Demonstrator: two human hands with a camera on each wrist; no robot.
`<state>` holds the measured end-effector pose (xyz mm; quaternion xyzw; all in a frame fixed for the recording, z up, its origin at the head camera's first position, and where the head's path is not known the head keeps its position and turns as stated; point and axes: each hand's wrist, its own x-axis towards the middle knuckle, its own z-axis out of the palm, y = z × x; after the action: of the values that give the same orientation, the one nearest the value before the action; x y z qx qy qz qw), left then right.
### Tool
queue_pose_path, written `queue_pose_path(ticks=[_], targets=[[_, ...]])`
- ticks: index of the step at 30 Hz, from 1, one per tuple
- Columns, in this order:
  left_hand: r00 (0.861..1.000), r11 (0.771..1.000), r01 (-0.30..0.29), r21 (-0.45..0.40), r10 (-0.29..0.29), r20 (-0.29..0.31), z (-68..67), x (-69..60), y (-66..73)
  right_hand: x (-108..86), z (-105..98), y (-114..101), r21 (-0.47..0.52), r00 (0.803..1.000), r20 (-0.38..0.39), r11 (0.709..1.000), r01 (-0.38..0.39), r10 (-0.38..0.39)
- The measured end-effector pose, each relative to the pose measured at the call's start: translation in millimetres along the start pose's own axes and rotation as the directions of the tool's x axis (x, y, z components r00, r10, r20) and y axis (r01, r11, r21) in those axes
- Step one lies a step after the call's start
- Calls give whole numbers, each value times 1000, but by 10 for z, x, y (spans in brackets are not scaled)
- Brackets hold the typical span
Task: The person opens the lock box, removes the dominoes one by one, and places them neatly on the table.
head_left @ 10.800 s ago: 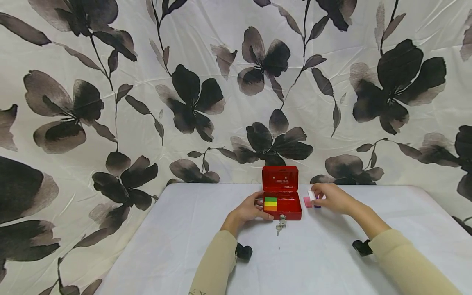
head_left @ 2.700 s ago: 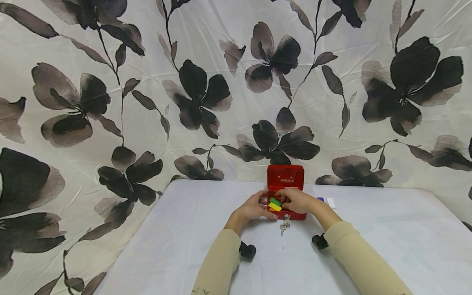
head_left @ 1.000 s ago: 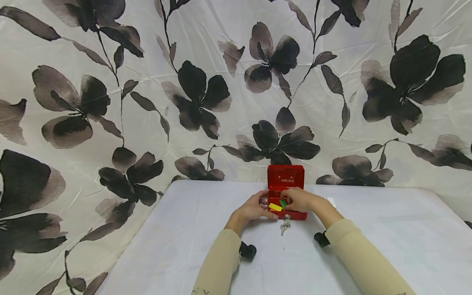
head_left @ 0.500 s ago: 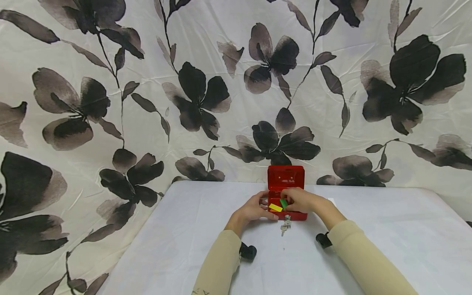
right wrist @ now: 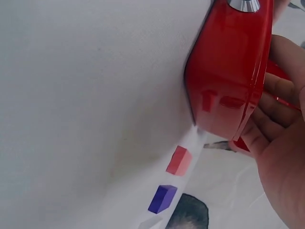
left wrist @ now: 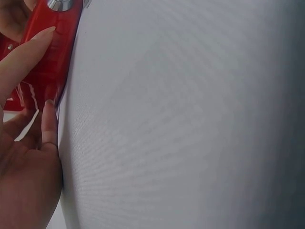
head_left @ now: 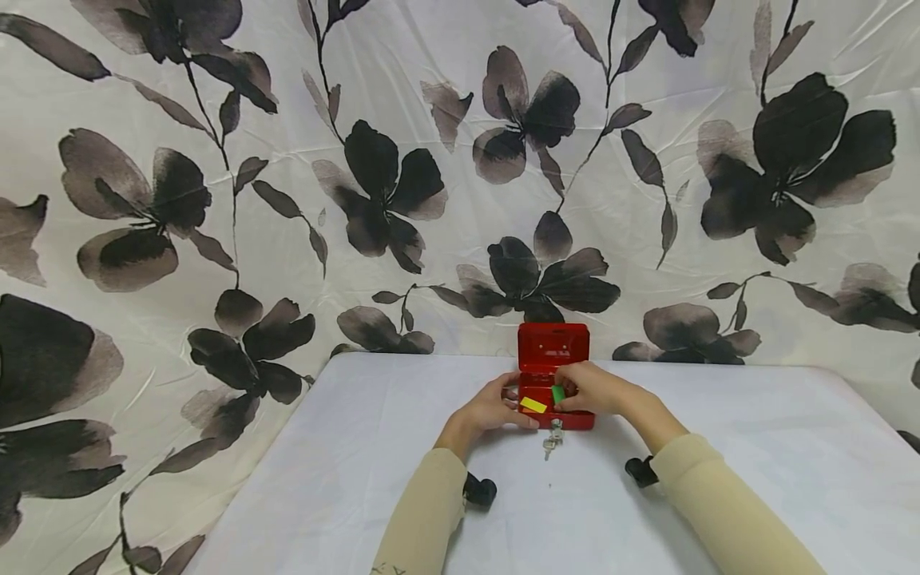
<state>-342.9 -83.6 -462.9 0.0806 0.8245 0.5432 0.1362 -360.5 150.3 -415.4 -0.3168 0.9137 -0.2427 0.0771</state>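
Observation:
An open red metal box (head_left: pixel 553 348) stands near the table's back edge, its lid raised. My left hand (head_left: pixel 487 407) grips the box's left side; in the left wrist view the thumb of my left hand (left wrist: pixel 28 176) lies on the red front wall (left wrist: pixel 59 45). My right hand (head_left: pixel 600 391) reaches inside and pinches a green block (head_left: pixel 558 394). A yellow block (head_left: pixel 533 405) lies tilted at the left of the box, with a bit of orange under its edge. In the right wrist view the box wall (right wrist: pixel 224 67) hides the fingertips of my right hand (right wrist: pixel 286 152).
Keys (head_left: pixel 550 443) hang from the box's front lock. Beside the box, in the right wrist view, sit a pink block (right wrist: pixel 179 161), a purple block (right wrist: pixel 162 199) and a white block (right wrist: pixel 151 223). Floral cloth (head_left: pixel 431 239) hangs behind the white table (head_left: pixel 345 463).
My right hand has gone from the loose blocks outside into the box. The green block has shifted right, away from the yellow one, and turned more upright. My left hand keeps its grip.

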Motion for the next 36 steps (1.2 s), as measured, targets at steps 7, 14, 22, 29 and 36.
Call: queue_pose_path(ticks=[7,14,22,29,36], targets=[[1000,1000,-4,-11,4,3,-6,33,-26,-66,-34,29,15,995,-93,1000,22,-20],[1000,1000,-6,-20,6,-2,2,45,-35,-205,-133,65,-13,984,-162,998,67,-68],[1000,1000,5,-7,-6,-15,18,40,-39,-386,-206,167,4,976,-198,996,94,-92],[1000,1000,1,4,-1,-19,14,33,-32,-530,-255,279,-21,969,-225,994,105,-106],[1000,1000,2,9,-2,-19,16,35,-37,-656,-311,373,-45,965,-245,996,82,-91]])
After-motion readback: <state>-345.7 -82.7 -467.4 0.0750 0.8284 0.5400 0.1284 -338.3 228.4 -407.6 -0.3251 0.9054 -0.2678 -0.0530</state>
